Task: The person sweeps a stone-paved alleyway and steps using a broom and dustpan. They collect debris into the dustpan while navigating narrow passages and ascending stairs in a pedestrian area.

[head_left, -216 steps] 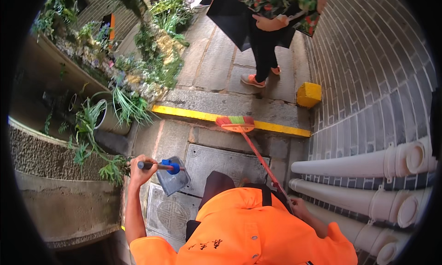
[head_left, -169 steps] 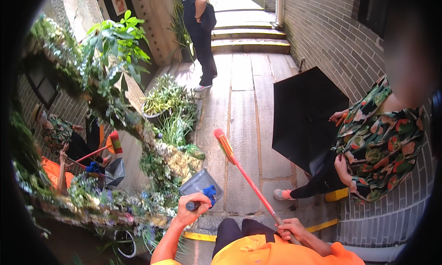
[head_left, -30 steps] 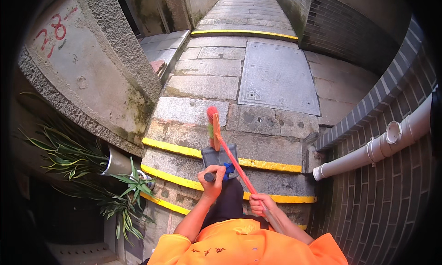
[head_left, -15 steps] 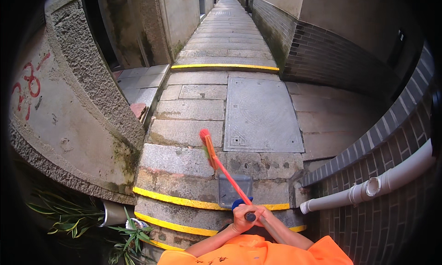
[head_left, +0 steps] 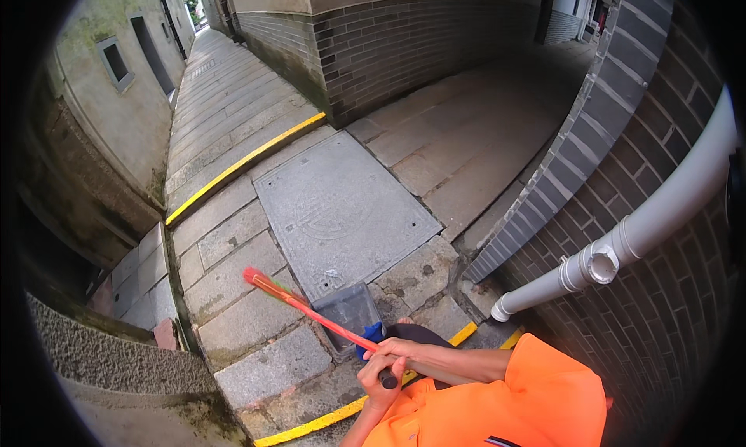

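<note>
Broom (head_left: 320,315) and dustpan (head_left: 351,305) held at lower centre

The broom is clasped by the right grip (head_left: 398,348), its head (head_left: 266,281) angled left of centre over paving (head_left: 272,363). Just beside, the dustpan is held by its handle (head_left: 388,379), enclosed by the left grip (head_left: 379,374), and seen against a grey cover plate (head_left: 343,206).

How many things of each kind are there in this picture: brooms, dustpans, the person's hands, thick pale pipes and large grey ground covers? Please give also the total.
Broom: 1
Dustpan: 1
Hands: 2 (left hand, right hand)
Thick pale pipe: 1
Large grey ground cover: 1
Total: 6
</note>
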The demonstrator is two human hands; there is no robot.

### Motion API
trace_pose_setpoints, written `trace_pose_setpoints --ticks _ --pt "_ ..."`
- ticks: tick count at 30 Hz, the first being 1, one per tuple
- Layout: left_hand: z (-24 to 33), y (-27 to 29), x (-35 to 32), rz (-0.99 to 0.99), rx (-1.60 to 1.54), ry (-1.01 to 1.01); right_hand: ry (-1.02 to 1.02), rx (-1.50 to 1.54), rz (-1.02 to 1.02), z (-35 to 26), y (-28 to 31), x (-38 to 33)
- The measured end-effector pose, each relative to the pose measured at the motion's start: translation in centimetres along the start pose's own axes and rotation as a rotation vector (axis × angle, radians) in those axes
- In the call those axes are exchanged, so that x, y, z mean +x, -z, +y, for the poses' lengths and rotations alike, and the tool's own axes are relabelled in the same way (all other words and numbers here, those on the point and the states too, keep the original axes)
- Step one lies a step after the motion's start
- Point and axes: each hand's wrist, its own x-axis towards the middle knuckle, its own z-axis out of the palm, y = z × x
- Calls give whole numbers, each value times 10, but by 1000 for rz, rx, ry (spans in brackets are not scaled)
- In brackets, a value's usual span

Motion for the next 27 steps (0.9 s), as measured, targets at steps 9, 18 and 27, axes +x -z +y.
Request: trace_pose_setpoints --ticks 9,18,27 --pt "4 -33 170 -237 -199 269 114 -99 -13 -156 12 27" --pt "-48 -63 296 -468 -206 109 215 -184 192 -284 16 46" --pt "-136 -52 450 -735 -176 144 326 -174 260 -367 82 182"
